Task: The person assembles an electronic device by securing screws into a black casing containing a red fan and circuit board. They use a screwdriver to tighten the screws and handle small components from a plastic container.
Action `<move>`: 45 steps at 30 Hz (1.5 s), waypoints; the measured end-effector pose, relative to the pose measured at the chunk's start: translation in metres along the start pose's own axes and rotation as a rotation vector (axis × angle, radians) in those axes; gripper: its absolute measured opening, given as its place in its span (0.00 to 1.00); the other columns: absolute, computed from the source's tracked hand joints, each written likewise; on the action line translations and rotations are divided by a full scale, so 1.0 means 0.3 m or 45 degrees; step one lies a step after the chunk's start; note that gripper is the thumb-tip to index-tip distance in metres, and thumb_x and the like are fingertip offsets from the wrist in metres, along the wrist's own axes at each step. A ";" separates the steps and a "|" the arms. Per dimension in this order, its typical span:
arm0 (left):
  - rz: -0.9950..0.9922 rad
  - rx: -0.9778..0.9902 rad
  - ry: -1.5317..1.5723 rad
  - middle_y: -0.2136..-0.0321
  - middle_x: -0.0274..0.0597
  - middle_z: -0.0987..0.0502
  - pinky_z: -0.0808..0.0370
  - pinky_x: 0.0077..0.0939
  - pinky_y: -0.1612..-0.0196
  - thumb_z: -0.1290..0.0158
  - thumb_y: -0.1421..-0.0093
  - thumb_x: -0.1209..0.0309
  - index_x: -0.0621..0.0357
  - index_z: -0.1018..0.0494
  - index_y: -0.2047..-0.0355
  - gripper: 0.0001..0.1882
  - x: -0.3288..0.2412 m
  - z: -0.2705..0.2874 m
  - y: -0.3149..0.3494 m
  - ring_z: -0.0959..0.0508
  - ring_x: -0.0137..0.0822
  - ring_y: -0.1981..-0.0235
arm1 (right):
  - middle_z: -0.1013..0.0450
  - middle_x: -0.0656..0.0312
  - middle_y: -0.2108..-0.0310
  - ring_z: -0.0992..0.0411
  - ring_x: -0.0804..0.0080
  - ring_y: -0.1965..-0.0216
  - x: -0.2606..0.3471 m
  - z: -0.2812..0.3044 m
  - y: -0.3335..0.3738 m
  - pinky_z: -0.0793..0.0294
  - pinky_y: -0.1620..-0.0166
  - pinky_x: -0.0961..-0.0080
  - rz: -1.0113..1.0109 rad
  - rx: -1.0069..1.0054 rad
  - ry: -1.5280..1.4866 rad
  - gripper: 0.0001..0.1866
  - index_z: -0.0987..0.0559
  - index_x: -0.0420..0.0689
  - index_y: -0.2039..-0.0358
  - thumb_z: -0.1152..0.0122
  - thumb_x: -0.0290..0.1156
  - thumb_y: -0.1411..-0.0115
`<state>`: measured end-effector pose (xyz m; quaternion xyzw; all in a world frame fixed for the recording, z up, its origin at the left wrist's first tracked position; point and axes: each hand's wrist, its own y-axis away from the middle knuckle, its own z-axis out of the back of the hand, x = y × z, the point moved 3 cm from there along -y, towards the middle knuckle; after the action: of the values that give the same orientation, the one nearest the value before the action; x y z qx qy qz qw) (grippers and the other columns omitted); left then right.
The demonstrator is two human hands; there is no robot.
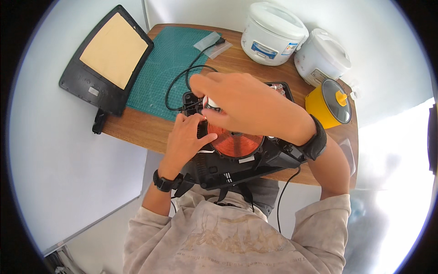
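Observation:
An opened induction cooker base (219,171), black with a round copper coil (235,141), lies at the table's front edge, close to my body. My right hand (244,102) reaches across the coil to the far left corner of the base. Its fingers are curled around a small whitish thing (211,103), mostly hidden by the hand. Just nearer, my left hand (182,137) rests at the coil's left side, thumb and fingers apart, the thumb over the coil's edge. Its fingertips come close to my right thumb. A black power cord (168,93) loops out behind the base.
A green cutting mat (159,59) carries a plastic bag (214,44). Left of it, a black panel with a tan sheet (109,52) leans past the table edge. Two white rice cookers (273,36) and a yellow pot (321,105) with a glass lid stand at the right.

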<state>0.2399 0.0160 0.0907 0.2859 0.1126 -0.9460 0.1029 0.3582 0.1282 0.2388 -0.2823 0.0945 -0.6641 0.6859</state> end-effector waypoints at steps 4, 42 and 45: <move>0.070 0.063 -0.005 0.58 0.36 0.21 0.24 0.43 0.55 0.35 0.46 0.49 0.52 0.26 0.50 0.29 -0.014 0.017 0.003 0.30 0.44 0.53 | 0.25 0.48 0.71 0.23 0.48 0.69 0.036 0.033 -0.023 0.24 0.69 0.57 -0.405 0.453 0.242 0.19 0.29 0.39 0.54 0.37 0.35 0.41; -0.021 0.037 0.224 0.53 0.41 0.21 0.28 0.36 0.49 0.30 0.47 0.59 0.55 0.26 0.45 0.31 0.030 -0.009 -0.015 0.31 0.44 0.54 | 0.25 0.51 0.83 0.24 0.48 0.79 -0.044 0.146 0.113 0.24 0.71 0.58 -0.644 -0.143 0.164 0.15 0.22 0.42 0.71 0.38 0.41 0.37; 0.015 0.073 0.228 0.53 0.41 0.21 0.28 0.36 0.49 0.30 0.48 0.60 0.55 0.26 0.46 0.31 0.018 -0.001 -0.018 0.31 0.44 0.54 | 0.24 0.51 0.81 0.24 0.48 0.76 -0.039 0.189 0.128 0.24 0.70 0.58 -0.706 -0.178 0.127 0.13 0.23 0.42 0.70 0.35 0.39 0.38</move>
<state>0.2343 0.0206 0.0884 0.3730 0.0926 -0.9188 0.0897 0.4186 0.1526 0.2630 -0.3109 0.0929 -0.8312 0.4514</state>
